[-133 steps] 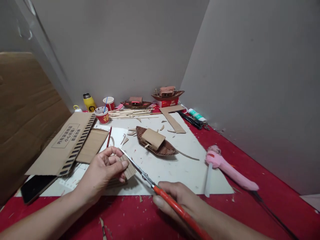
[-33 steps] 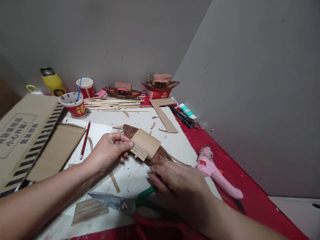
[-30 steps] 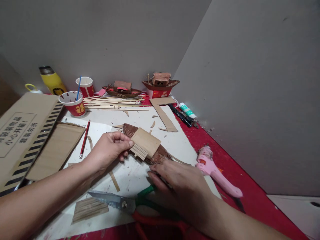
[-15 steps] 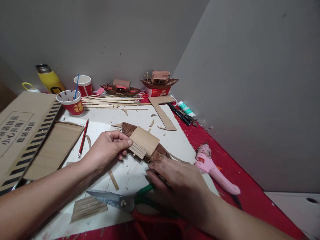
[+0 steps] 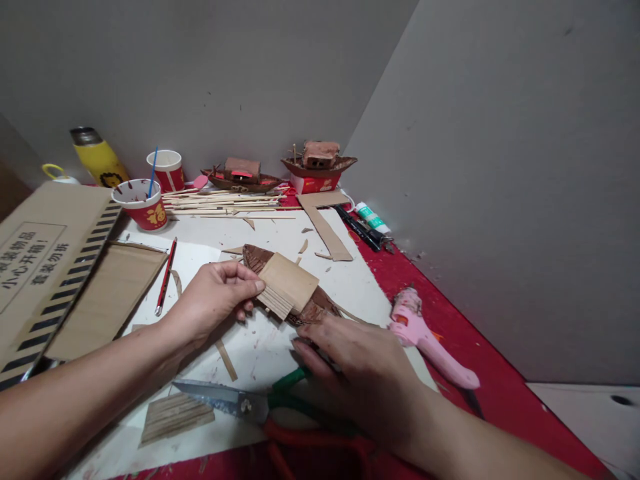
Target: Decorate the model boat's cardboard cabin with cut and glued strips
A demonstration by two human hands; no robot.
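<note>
A small brown model boat (image 5: 323,307) lies slantwise on the white paper, with a plain tan cardboard roof (image 5: 293,277) over its middle. My left hand (image 5: 220,293) pinches a ridged strip of corrugated cardboard (image 5: 276,301) between thumb and fingers, against the roof's near side. Curled at the boat's near right end is my right hand (image 5: 350,363); its fingertips touch the hull, though some fingers are hidden. Beneath that hand lie scissors (image 5: 245,405) with green and red handles, partly covered by it. The blades overlap another ridged cardboard piece (image 5: 175,420).
A pink glue gun (image 5: 430,347) lies to the right on red cloth. Two finished model boats (image 5: 243,175), wooden sticks (image 5: 225,202) and paper cups (image 5: 143,207) stand at the back. Cardboard (image 5: 55,260) and a red pencil (image 5: 166,277) are on the left; grey walls close off the back and right.
</note>
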